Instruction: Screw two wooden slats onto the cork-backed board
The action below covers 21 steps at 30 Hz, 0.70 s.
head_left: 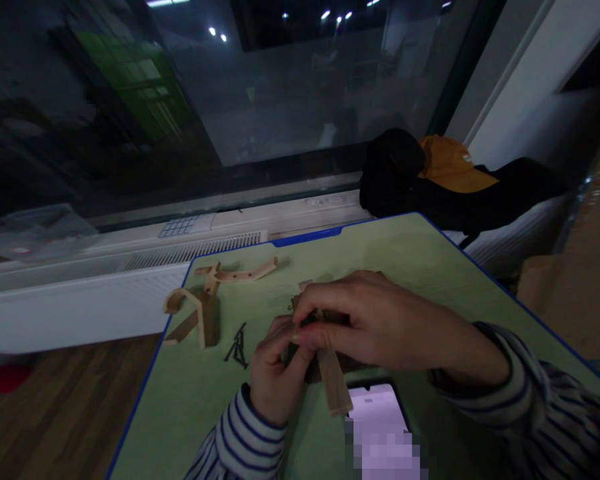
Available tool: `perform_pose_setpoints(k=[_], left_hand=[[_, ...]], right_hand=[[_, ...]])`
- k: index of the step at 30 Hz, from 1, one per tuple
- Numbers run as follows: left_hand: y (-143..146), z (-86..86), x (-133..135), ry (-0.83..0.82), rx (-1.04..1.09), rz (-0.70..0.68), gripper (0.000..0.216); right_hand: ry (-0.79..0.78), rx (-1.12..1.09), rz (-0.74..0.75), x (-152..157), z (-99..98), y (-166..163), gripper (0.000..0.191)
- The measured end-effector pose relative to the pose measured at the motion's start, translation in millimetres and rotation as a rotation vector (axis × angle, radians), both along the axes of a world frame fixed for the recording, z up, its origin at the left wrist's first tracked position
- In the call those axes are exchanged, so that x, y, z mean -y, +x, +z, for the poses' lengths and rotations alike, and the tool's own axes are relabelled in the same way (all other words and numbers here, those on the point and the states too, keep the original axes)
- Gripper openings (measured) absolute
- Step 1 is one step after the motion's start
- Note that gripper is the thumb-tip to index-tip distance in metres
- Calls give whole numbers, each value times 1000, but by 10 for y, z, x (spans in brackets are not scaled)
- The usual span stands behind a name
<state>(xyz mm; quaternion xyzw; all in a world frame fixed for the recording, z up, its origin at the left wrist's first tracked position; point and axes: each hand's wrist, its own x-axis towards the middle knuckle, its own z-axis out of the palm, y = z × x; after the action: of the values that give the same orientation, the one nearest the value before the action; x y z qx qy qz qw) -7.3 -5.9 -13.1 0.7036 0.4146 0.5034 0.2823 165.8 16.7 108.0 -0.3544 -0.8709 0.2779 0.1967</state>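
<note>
My left hand is closed at a wooden piece, a pale flat strip that slants down toward me. From the right, my right hand reaches across, its thumb and fingers pinched together against the left fingertips. Whatever sits in that pinch is hidden by the fingers. More wood shows partly behind and under the hands. Several dark screws lie in a small heap left of my left hand.
Curved and straight wooden parts stand at the table's left edge, with a bent strip behind. A lit phone lies near me. The green table meets a radiator; an orange cap rests on black items.
</note>
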Motion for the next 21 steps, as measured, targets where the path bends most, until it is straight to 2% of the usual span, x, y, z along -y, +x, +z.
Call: perform_pose_setpoints(k=[6, 10, 13, 21], left_hand=[[6, 41, -8, 32, 12, 58, 10], [7, 34, -1, 17, -3, 68, 10], [1, 14, 5, 5, 5, 37, 7], [-20, -2, 28, -66, -34, -18, 17]], right_hand=[[66, -16, 3, 28, -21, -24, 18], [-10, -87, 58, 13, -24, 3, 29], [-58, -107, 96, -8, -35, 18, 26], [-18, -18, -11, -24, -51, -41, 17]])
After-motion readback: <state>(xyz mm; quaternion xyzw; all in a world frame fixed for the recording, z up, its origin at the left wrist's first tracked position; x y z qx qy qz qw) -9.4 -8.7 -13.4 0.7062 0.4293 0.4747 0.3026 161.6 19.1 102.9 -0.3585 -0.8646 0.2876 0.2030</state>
